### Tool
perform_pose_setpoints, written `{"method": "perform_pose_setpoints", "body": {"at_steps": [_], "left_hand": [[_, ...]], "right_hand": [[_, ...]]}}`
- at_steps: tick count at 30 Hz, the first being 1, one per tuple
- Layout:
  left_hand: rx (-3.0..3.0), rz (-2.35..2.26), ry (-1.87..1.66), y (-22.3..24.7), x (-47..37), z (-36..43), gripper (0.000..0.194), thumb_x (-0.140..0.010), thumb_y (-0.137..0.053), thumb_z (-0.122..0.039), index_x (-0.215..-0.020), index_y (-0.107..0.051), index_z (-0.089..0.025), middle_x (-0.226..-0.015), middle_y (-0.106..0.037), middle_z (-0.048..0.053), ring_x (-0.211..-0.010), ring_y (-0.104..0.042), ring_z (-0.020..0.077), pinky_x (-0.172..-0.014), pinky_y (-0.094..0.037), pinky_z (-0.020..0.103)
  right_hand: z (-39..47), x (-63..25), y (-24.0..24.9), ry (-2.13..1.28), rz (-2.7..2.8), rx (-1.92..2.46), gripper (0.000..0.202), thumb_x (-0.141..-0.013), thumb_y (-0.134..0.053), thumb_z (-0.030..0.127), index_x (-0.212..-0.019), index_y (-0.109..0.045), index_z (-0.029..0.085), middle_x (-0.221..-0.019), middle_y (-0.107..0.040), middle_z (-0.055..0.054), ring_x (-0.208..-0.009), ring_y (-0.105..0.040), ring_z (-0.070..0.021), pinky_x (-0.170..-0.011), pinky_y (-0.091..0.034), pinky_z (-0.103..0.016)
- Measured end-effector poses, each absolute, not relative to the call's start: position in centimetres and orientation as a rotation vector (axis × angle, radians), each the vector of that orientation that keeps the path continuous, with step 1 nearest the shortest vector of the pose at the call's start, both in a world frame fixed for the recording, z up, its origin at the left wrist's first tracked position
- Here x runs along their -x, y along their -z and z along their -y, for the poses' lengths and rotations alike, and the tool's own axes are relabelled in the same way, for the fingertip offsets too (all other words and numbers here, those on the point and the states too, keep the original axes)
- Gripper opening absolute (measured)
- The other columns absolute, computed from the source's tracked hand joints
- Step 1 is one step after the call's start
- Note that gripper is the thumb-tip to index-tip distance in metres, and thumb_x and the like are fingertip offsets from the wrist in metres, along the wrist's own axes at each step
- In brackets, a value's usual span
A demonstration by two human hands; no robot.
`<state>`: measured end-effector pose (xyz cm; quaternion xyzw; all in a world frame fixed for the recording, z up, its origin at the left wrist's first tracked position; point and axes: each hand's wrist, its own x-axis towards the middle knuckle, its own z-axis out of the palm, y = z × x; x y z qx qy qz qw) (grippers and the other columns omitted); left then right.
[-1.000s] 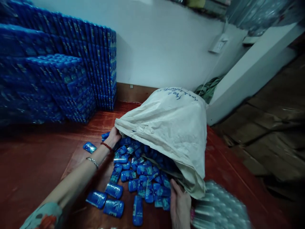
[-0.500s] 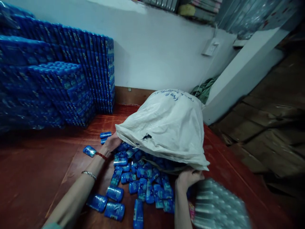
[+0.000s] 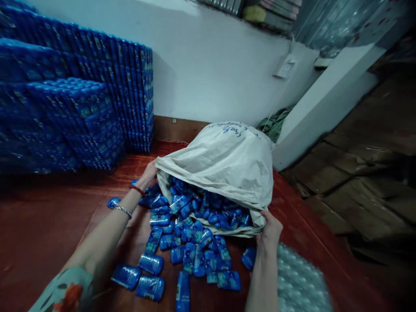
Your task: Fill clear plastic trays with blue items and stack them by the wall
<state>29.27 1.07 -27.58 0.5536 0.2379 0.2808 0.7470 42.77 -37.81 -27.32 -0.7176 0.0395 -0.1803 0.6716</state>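
Observation:
A large white woven sack (image 3: 227,160) lies on its side, its mouth facing me and filled with small blue shiny packets (image 3: 208,208). My left hand (image 3: 150,174) is closed on the left corner of the sack's mouth. On the right, my right hand (image 3: 270,226) grips the other corner, with the cloth bunched by the thumb. Between my arms, more blue packets (image 3: 191,258) have spilled over the reddish floor (image 3: 81,216). A few lie apart from the heap, such as one packet (image 3: 248,258) beside my right wrist.
Tall stacks of blue packets (image 3: 74,117) stand at the left against the white wall (image 3: 211,69). A clear plastic tray (image 3: 302,281) with a bumpy surface rests at lower right. Brown cartons (image 3: 354,186) are piled behind the slanting white post (image 3: 328,104).
Both hands have raised the edge of the sack's mouth, which gapes wider and shows more packets inside. My right hand has moved up; my left hand has also risen.

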Motion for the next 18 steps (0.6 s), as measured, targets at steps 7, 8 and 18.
{"method": "perform_pose_setpoints", "body": {"at_steps": [7, 8, 18], "left_hand": [[-1.353, -0.418, -0.224, 26.5, -28.2, -3.2, 0.049, -0.047, -0.082, -0.035, -0.087, -0.067, -0.012, -0.079, -0.07, 0.007, -0.074, -0.064, 0.0219, -0.065, -0.049, 0.029], [-1.373, -0.407, -0.19, 26.6, -28.3, -3.3, 0.047, -0.049, -0.082, -0.036, -0.087, -0.067, -0.012, -0.08, -0.071, 0.008, -0.075, -0.064, 0.0222, -0.066, -0.049, 0.03], [-1.602, -0.342, -0.069, 27.4, -28.7, -3.8, 0.046, -0.054, -0.074, -0.048, -0.081, -0.07, -0.011, -0.078, -0.071, 0.008, -0.078, -0.062, 0.0246, -0.072, -0.049, 0.034]], "right_hand": [[35.1, -40.5, 25.7, 1.137, 0.167, 1.862, 0.029, -0.069, -0.055, 0.019, -0.096, -0.061, 0.015, -0.099, -0.055, -0.011, -0.087, -0.055, -0.0208, -0.076, -0.047, -0.035], [34.7, -40.4, 25.6, 1.193, 0.318, 1.896, 0.027, -0.073, -0.049, 0.017, -0.097, -0.061, 0.015, -0.101, -0.055, -0.012, -0.093, -0.054, -0.0218, -0.08, -0.046, -0.036], [34.3, -42.1, 25.4, 0.657, 0.718, 2.099, 0.03, -0.083, -0.048, 0.041, -0.072, -0.064, 0.018, -0.069, -0.059, -0.003, -0.069, -0.053, -0.0162, -0.068, -0.042, -0.029]]}}
